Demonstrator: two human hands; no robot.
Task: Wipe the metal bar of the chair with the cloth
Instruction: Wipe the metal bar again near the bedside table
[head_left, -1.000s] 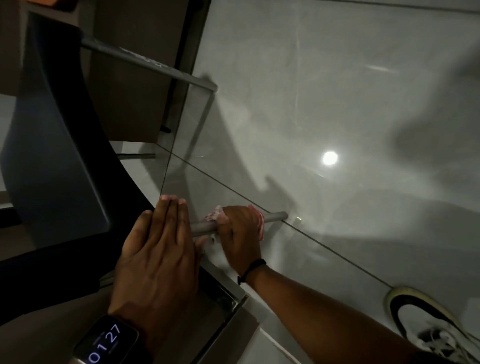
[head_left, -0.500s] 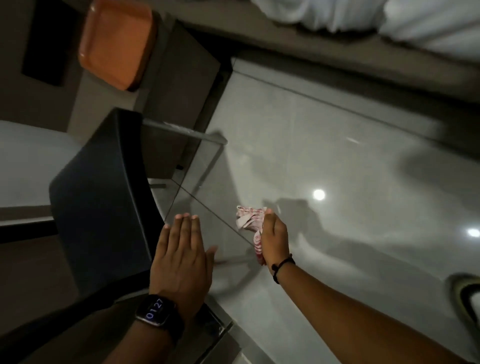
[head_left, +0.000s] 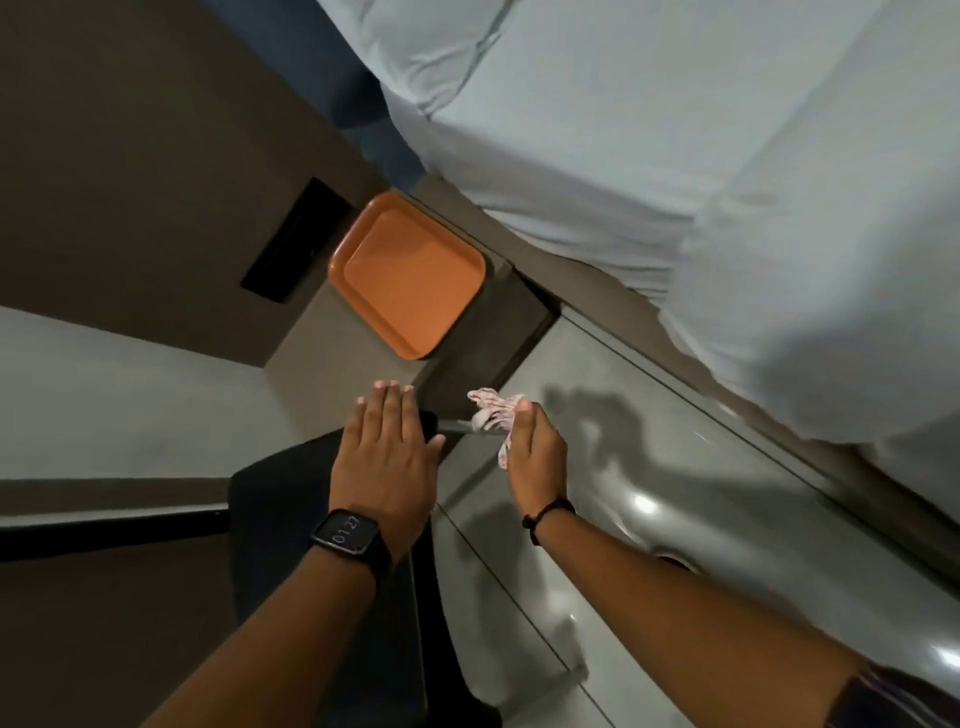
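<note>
I am pressing my left hand (head_left: 387, 457) flat and open on the dark chair (head_left: 280, 499), gripping nothing. My right hand (head_left: 535, 457) is pinching the cloth (head_left: 491, 413) against a short visible stretch of bar (head_left: 454, 427). Wiping is looking under way, completion unconfirmed. A second ago I was gripping a lower bar; now I am working higher, beside the orange tray (head_left: 410, 273).

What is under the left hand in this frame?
The flat, open left hand lies over the dark chair. A short piece of metal bar shows beside it, reaching the cloth gripped by the right hand. The surface beneath the palm is covered.
</note>
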